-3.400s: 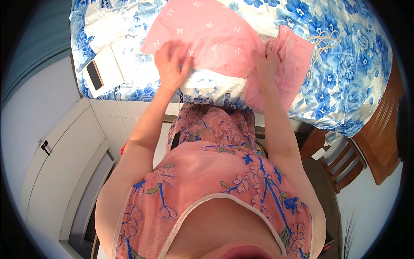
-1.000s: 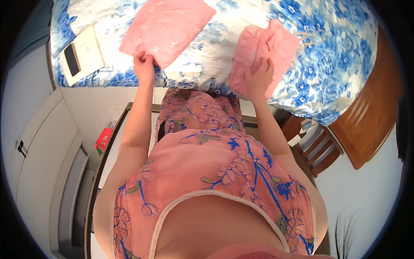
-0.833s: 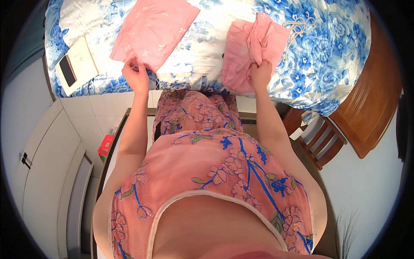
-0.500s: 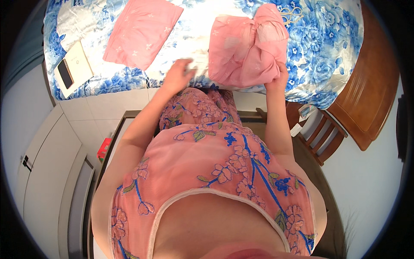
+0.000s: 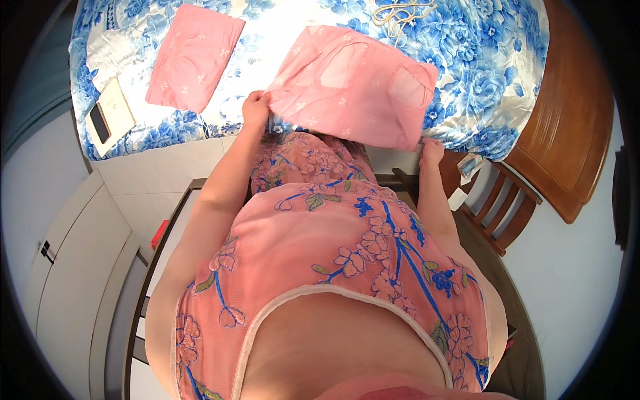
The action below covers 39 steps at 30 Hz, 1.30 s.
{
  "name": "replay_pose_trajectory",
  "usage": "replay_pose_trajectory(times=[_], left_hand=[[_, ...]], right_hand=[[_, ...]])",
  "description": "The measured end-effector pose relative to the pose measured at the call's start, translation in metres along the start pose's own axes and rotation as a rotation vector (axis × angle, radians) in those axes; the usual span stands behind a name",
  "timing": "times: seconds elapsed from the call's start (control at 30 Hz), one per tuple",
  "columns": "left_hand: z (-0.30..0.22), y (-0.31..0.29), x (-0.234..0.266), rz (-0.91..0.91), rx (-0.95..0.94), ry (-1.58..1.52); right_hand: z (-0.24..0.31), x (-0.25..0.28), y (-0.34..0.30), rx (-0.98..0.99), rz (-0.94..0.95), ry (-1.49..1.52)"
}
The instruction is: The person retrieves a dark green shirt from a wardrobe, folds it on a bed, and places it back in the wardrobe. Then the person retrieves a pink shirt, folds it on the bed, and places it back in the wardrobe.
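A pink top (image 5: 373, 100) with small white flower prints and rounded cup shapes lies spread across the bed's near edge. My left hand (image 5: 255, 109) pinches its left edge, fingers closed on the cloth. At the lower right corner of the top, my right hand (image 5: 432, 153) has its fingers closed against the hem; part of its grip is hard to make out. Left of the top rests a folded pink garment (image 5: 195, 59) with the same print.
A blue-and-white floral sheet (image 5: 477, 73) covers the bed. Coiled pale cord (image 5: 403, 15) lies beyond the top. A white box (image 5: 117, 105) and dark phone (image 5: 99, 123) sit at the left. A wooden headboard (image 5: 563, 127) and slatted chair (image 5: 510, 207) stand right.
My left hand has moved slightly left and taken hold of the top's edge. The bunched top is now spread flatter and wider to the left. My right hand has come lower, nearer me.
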<state>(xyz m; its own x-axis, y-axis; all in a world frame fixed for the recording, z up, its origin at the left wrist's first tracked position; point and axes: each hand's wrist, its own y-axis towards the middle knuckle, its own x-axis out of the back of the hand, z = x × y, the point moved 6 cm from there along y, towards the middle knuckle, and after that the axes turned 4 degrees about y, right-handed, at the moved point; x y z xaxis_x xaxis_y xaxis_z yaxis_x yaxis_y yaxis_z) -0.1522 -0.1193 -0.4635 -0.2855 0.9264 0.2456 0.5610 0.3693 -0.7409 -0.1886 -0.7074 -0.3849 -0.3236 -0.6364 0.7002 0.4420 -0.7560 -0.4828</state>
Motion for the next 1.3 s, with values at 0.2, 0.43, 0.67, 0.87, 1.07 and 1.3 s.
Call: replay_pose_trajectory(times=[0.2, 0.43, 0.67, 0.87, 1.07, 1.3], left_hand=[[-0.039, -0.029, 0.043, -0.537, -0.267, 0.557], [-0.124, -0.058, -0.130, 0.479, -0.700, 0.671], [-0.132, -0.070, -0.213, 0.041, -0.772, 1.088], [-0.153, -0.038, -0.169, 0.302, -0.243, -0.153], [-0.169, -0.175, -0.139, 0.819, -0.281, -0.058], [-0.161, -0.315, -0.144, 1.458, -0.658, 0.335]], right_hand=[[0.102, -0.058, -0.051, 0.990, -0.073, -0.434], [0.178, -0.145, -0.065, 1.063, 0.123, -0.395], [0.097, -0.151, -0.057, 0.699, 0.613, -0.693], [0.076, -0.096, -0.104, 0.880, 0.443, -0.484], [0.119, -0.121, -0.158, -0.469, 1.038, 0.522], [0.167, -0.136, -0.182, -0.115, 0.865, 0.433]])
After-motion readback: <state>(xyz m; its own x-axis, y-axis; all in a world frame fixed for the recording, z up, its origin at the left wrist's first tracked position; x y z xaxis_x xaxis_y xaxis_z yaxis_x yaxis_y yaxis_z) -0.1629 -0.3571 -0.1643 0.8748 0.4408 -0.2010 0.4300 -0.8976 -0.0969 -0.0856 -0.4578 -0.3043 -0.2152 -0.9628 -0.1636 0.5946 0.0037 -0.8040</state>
